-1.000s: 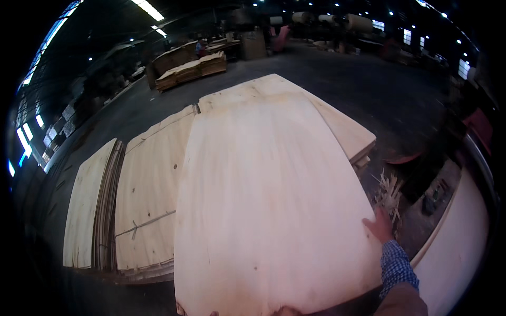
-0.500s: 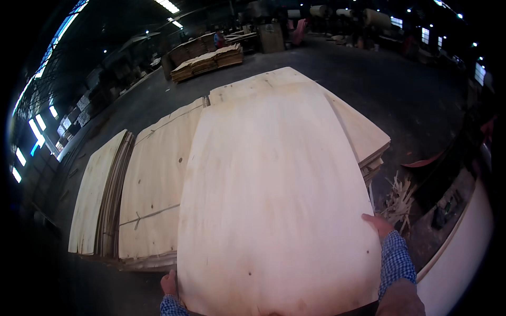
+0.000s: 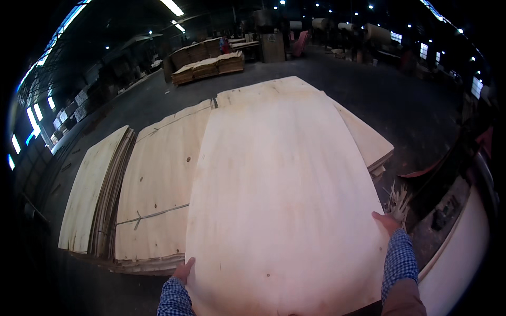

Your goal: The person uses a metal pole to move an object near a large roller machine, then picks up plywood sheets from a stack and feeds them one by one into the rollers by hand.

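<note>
A large pale wood veneer sheet spans the middle of the view, reaching from close to my body out over a stack of veneer. My left hand grips its left edge near the close end, thumb on top and fingers hidden beneath. On the opposite edge, a little farther out, my right hand holds it the same way. The far end of the sheet overlaps the stack, whose right corner juts out at an angle.
Left of the sheet lies a tied veneer bundle, with another stack beyond it. Splintered wood scraps lie by my right hand. A curved pale sheet stands at the lower right. Farther off is a low veneer pile.
My left hand has moved farther up along the sheet's left edge. The sheet and my right hand appear slightly more to the right, while the view has also shifted a little.
</note>
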The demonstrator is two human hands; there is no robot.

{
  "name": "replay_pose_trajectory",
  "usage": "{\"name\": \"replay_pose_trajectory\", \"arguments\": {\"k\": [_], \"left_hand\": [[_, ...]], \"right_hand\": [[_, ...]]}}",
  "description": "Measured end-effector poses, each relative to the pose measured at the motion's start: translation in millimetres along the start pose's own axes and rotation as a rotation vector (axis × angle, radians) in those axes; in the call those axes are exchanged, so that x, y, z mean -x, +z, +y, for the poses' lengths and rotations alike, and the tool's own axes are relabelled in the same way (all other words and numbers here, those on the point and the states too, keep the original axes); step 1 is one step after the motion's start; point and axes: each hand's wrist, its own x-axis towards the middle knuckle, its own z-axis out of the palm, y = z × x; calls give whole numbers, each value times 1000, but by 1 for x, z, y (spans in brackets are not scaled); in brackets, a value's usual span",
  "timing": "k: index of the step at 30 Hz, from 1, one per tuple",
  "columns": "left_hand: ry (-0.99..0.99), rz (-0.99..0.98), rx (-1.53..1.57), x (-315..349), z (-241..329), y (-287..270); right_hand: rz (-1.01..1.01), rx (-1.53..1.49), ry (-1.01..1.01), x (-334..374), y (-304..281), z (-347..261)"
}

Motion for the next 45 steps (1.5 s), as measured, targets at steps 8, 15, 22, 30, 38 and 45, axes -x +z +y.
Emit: {"name": "replay_pose_trajectory", "arguments": {"k": [8,15,22,30,38,45], "left_hand": [[106,71,-166,61,13,-44],[58,260,-554,98,-129,-67],[-132,-300,335,2,-181,-133],[54,-109,127,24,-107,-123],[518,-166,-161,103,-56,-131],[350,-164,-180,170,-28,-114]], "right_hand": [[-77,-17,-46,30,-9,83],[-33,-180,21,102,-1,202],[-51,63,225,242,-3,120],[-107,-85,-82,281,-3,114],[-120,-210,-293,342,-23,153],[-20,38,-383,399,-62,173]]}}
